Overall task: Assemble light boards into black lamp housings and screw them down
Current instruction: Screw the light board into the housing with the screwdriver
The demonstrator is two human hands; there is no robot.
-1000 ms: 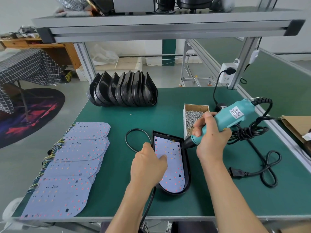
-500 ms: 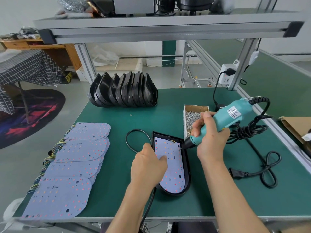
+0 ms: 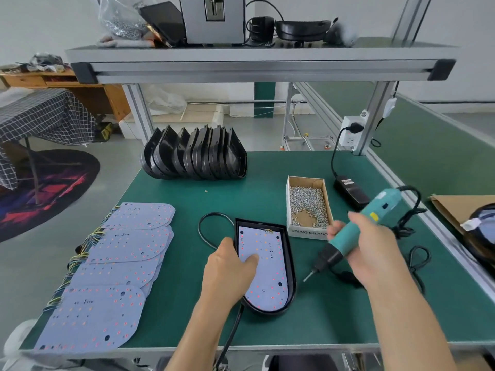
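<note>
- Left hand (image 3: 227, 274) presses flat on the light board (image 3: 263, 266) seated in the black housing (image 3: 292, 274) at the bench front
- Right hand (image 3: 367, 245) grips the screwdriver (image 3: 356, 236), bit off the board; best kept upright over each hole

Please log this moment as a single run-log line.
left hand: presses light board in housing | right hand: grips screwdriver, tip beside housing | screw box: stocked

We stand at a green-topped bench (image 3: 267, 199) under an aluminium-framed overhead shelf (image 3: 257, 66). Past its far left corner we see pale grey floor (image 3: 32, 263), a dark oval rug (image 3: 51, 183), a checked-cloth table (image 3: 45, 113), a wooden desk (image 3: 88, 87) and white walls (image 3: 40, 22).
</note>
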